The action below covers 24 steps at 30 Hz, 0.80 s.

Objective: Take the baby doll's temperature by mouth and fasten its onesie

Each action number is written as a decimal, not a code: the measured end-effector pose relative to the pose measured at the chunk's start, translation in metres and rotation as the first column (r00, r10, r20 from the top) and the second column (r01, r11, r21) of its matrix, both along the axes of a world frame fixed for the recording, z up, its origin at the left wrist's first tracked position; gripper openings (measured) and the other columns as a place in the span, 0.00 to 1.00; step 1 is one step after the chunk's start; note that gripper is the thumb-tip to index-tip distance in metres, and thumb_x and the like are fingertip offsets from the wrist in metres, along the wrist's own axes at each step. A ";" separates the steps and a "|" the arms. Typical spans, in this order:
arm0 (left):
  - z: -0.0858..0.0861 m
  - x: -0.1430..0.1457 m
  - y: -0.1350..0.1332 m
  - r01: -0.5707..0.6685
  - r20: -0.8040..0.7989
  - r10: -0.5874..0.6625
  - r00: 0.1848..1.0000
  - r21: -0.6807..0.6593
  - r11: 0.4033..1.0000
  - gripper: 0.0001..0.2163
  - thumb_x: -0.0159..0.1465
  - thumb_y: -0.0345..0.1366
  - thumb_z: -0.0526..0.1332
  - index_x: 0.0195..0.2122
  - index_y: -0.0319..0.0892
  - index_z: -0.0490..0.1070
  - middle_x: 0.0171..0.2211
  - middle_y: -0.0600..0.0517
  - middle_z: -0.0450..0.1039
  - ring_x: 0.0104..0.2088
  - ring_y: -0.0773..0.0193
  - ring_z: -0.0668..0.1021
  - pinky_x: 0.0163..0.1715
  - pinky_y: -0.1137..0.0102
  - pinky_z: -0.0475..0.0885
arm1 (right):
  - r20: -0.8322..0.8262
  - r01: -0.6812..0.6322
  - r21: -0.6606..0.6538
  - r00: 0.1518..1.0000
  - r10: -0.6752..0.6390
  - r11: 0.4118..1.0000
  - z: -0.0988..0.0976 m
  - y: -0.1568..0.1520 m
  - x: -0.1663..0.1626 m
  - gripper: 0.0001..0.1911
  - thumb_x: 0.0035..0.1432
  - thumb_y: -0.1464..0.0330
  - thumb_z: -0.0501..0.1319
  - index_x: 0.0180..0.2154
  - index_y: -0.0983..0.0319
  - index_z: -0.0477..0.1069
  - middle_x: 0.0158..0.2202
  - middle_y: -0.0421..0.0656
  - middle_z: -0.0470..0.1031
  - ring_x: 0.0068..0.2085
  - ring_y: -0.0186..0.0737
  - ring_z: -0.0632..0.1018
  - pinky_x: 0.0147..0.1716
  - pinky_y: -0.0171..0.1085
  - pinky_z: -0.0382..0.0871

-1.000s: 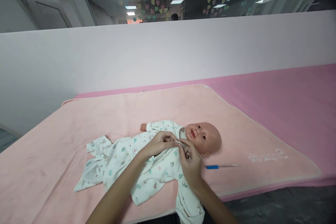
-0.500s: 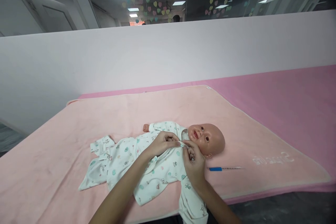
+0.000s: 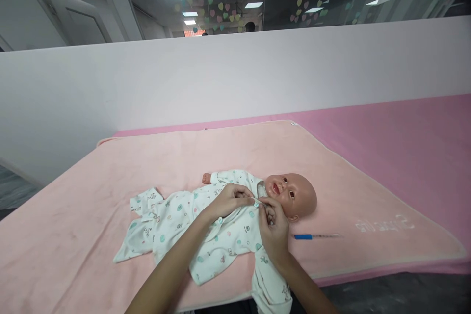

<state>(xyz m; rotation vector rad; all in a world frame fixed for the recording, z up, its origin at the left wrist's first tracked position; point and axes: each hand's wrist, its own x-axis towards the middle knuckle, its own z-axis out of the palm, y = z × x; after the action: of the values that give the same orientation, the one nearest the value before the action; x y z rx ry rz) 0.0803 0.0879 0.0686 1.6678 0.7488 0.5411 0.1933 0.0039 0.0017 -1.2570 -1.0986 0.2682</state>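
Both hands are working at the neckline of the baby doll [image 3: 290, 195], which lies on its back near the middle of the pale pink blanket [image 3: 110, 176], head toward my right. My left hand [image 3: 230, 199] reaches across the chest and pinches the upper edge of the printed white romper [image 3: 206, 233] just below the chin; my right hand [image 3: 273, 229] comes up from the near edge, thumb and forefinger closed on the opposite flap of the same collar, the remaining fingers curled under. Fingertips of the two hands almost meet at the collar. I judge the step in hand to be fastening the topmost snap of the garment. The next move would call for aligning the two snap halves one over the other and pressing them together between thumb and forefinger, with the fabric kept taut. Both forearms rise from the lower frame and converge at the neck, wrists slightly bent. The near sleeve of the romper hangs over the blanket's front edge. A thin blue-handled tool [image 3: 312, 236] lies on the blanket just beside the doll's head, untouched. The darker pink mat [image 3: 405, 137] lies under the blanket.
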 end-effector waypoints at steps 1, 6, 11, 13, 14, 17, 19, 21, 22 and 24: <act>0.000 0.000 -0.001 0.004 0.001 -0.004 1.000 0.001 1.000 0.08 0.51 0.38 0.63 0.27 0.37 0.74 0.18 0.56 0.61 0.21 0.73 0.61 0.21 0.76 0.54 | 0.001 -0.009 0.000 1.000 0.009 1.000 0.001 -0.001 0.000 0.08 0.58 0.67 0.54 0.38 0.64 0.67 0.19 0.35 0.62 0.19 0.29 0.63 0.18 0.29 0.59; 0.004 0.000 -0.003 0.061 -0.007 -0.061 0.998 -0.028 0.998 0.07 0.52 0.37 0.62 0.27 0.38 0.75 0.19 0.55 0.63 0.23 0.71 0.63 0.23 0.76 0.57 | 0.040 0.024 0.030 0.999 -0.025 0.999 0.006 -0.002 0.001 0.07 0.58 0.67 0.55 0.36 0.63 0.68 0.21 0.37 0.65 0.20 0.29 0.66 0.19 0.29 0.61; 0.008 -0.002 -0.002 0.109 -0.006 -0.110 0.994 -0.045 0.993 0.06 0.52 0.36 0.61 0.27 0.39 0.75 0.19 0.56 0.64 0.23 0.71 0.64 0.24 0.76 0.58 | 0.089 0.022 0.048 0.996 -0.026 0.999 0.008 -0.002 0.002 0.07 0.58 0.69 0.53 0.35 0.63 0.69 0.29 0.43 0.72 0.27 0.33 0.72 0.24 0.31 0.66; 0.010 -0.002 -0.002 0.124 -0.020 -0.125 0.992 -0.038 0.992 0.06 0.53 0.36 0.61 0.27 0.39 0.74 0.19 0.56 0.64 0.24 0.71 0.64 0.25 0.76 0.58 | 0.101 0.017 0.051 0.995 -0.023 0.999 0.008 -0.001 0.002 0.07 0.58 0.70 0.53 0.35 0.63 0.69 0.30 0.43 0.73 0.29 0.34 0.73 0.25 0.31 0.67; 0.012 -0.002 -0.003 0.130 -0.035 -0.131 0.991 -0.029 0.991 0.07 0.53 0.36 0.60 0.28 0.39 0.74 0.19 0.57 0.63 0.23 0.71 0.64 0.25 0.76 0.58 | 0.108 0.018 0.051 0.994 -0.024 0.999 0.007 -0.001 0.003 0.07 0.58 0.70 0.53 0.35 0.63 0.69 0.30 0.43 0.73 0.29 0.34 0.73 0.26 0.32 0.67; 0.018 -0.005 -0.013 0.117 -0.097 -0.109 0.989 0.080 0.990 0.08 0.53 0.37 0.61 0.32 0.40 0.72 0.21 0.57 0.62 0.24 0.71 0.64 0.25 0.76 0.59 | 0.136 0.027 0.063 0.990 -0.035 0.998 0.007 0.000 0.003 0.08 0.58 0.71 0.53 0.35 0.62 0.70 0.32 0.44 0.75 0.33 0.36 0.75 0.30 0.34 0.69; 0.019 -0.011 -0.029 0.061 -0.139 -0.029 0.990 0.232 0.971 0.12 0.51 0.34 0.62 0.38 0.42 0.71 0.28 0.55 0.66 0.29 0.68 0.67 0.29 0.74 0.62 | 0.148 0.035 0.070 0.988 -0.045 0.997 0.006 0.000 0.004 0.09 0.58 0.72 0.52 0.35 0.62 0.70 0.33 0.44 0.75 0.35 0.37 0.75 0.33 0.35 0.69; 0.012 -0.022 -0.052 -0.021 -0.178 0.096 0.979 0.382 0.924 0.19 0.52 0.31 0.61 0.46 0.47 0.67 0.38 0.53 0.69 0.35 0.65 0.70 0.34 0.72 0.66 | 0.154 0.044 0.073 0.987 -0.055 0.996 0.005 0.000 0.003 0.09 0.59 0.73 0.52 0.35 0.62 0.70 0.33 0.44 0.75 0.36 0.38 0.75 0.34 0.36 0.70; 0.005 -0.029 -0.064 -0.082 -0.184 0.181 0.966 0.445 0.892 0.21 0.53 0.31 0.60 0.49 0.49 0.65 0.42 0.51 0.69 0.38 0.63 0.71 0.37 0.70 0.67 | 0.155 0.047 0.074 0.986 -0.058 0.996 0.004 0.001 0.003 0.09 0.59 0.73 0.52 0.35 0.62 0.70 0.33 0.44 0.75 0.36 0.38 0.76 0.34 0.36 0.70; -0.016 -0.045 -0.086 -0.252 -0.159 0.417 0.895 0.590 0.767 0.18 0.57 0.32 0.57 0.50 0.50 0.65 0.47 0.50 0.68 0.45 0.59 0.70 0.43 0.66 0.66 | 0.155 0.049 0.077 0.986 -0.060 0.996 0.004 0.001 0.003 0.09 0.58 0.73 0.52 0.35 0.62 0.70 0.33 0.44 0.76 0.36 0.37 0.76 0.34 0.35 0.70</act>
<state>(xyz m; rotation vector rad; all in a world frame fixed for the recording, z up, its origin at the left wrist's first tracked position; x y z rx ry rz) 0.0352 0.0018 0.0527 2.2008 1.2041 0.8497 0.1960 0.0050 0.0054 -1.2566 -1.1955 0.0874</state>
